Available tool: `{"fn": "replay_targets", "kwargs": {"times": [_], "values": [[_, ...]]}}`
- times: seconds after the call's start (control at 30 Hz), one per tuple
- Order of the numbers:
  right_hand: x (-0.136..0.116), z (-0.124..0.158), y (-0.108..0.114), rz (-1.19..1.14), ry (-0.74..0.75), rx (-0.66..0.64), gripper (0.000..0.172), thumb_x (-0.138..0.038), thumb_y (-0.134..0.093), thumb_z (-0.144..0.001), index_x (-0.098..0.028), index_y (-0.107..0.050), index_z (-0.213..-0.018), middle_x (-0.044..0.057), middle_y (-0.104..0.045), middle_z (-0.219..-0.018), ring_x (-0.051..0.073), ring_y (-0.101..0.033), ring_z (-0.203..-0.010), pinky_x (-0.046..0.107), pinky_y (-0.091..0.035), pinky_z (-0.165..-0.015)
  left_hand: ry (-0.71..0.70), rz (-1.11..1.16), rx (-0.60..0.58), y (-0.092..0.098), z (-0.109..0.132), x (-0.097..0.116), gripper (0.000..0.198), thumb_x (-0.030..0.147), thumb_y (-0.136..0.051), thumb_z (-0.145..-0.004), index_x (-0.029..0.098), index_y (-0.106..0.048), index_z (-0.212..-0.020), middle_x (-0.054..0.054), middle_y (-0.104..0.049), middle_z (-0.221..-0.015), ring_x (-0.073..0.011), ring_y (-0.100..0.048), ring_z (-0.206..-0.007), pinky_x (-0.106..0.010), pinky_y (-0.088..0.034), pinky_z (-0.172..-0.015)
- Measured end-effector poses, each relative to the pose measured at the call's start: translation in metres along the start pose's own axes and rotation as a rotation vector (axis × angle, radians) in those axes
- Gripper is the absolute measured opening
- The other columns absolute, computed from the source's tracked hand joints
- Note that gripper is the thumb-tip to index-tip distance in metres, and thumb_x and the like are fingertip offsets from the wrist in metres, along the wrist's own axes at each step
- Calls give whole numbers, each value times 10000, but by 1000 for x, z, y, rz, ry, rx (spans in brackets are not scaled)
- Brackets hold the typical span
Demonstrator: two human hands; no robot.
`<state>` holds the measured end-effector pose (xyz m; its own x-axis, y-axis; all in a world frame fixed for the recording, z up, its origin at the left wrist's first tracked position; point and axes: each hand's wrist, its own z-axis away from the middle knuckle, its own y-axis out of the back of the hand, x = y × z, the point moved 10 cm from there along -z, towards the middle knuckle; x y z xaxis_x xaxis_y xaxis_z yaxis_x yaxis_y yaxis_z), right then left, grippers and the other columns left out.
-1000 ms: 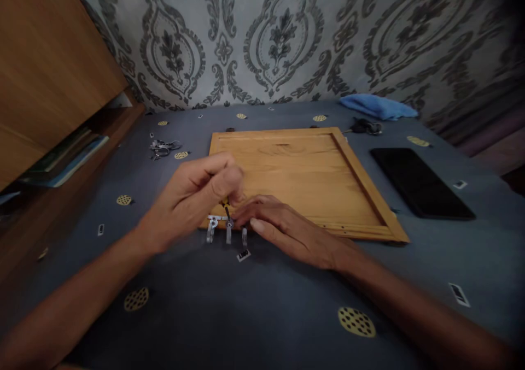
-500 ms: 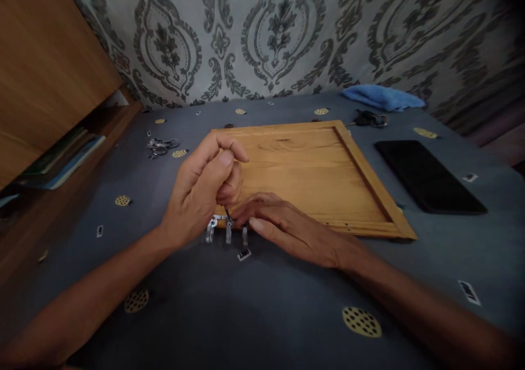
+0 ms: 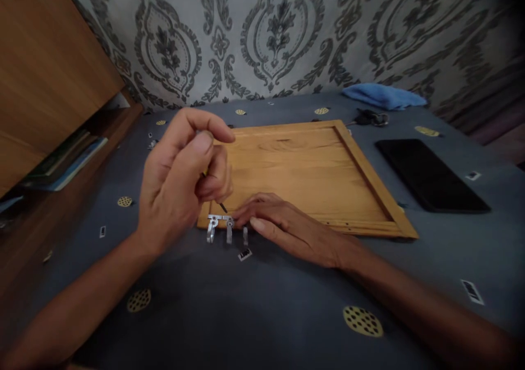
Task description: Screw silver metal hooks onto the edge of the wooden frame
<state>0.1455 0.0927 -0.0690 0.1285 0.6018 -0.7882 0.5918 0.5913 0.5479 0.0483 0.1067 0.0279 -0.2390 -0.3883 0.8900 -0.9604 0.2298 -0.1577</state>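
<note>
My left hand (image 3: 184, 178) is closed around a screwdriver (image 3: 222, 206). Its dark shaft points down to the right, and a bit of yellow handle shows between the fingers. The tip sits just above a silver hook rail (image 3: 220, 217), apart from it. The rail lies along the near edge of a wooden framed panel (image 3: 295, 168), its hooks hanging over the edge. My right hand (image 3: 291, 230) presses the rail against the panel with bent fingers, thumb close to a hook. The right part of the rail is hidden beneath this hand.
A black phone (image 3: 430, 176) lies right of the panel. Behind it are keys (image 3: 369, 117) and a blue cloth (image 3: 383, 97). Small metal pieces (image 3: 152, 144) are partly hidden behind my left hand. At the left stands a wooden cabinet (image 3: 53, 64) with books (image 3: 65, 165) on its shelf.
My left hand has risen and moved left with the screwdriver, lifting its tip off the hook rail. My right hand stays in place on the rail.
</note>
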Motion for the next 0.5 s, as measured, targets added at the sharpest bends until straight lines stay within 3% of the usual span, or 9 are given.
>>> {"fn": "replay_targets", "kwargs": {"times": [0.27,0.5], "values": [[1,1,2,-14,13,25,451,-482,-327,-1112,-195,-675,-1124,88,-704,-1152,216,-616,-1156,425,-426,-1070,57,-79,-60,1,5,-16,117,282,-543,-1022,227,-576,-925,91,-326,-524,-93,-248,-425,-255,-274,-442],[4,2,1,-14,1,19,452,-490,-325,-1110,-207,-676,-1134,87,-704,-1174,225,-608,-1190,441,-417,-1092,65,-78,-49,2,5,-15,120,293,-541,-1024,228,-577,-930,91,-327,-533,-98,-248,-425,-269,-257,-442]]}}
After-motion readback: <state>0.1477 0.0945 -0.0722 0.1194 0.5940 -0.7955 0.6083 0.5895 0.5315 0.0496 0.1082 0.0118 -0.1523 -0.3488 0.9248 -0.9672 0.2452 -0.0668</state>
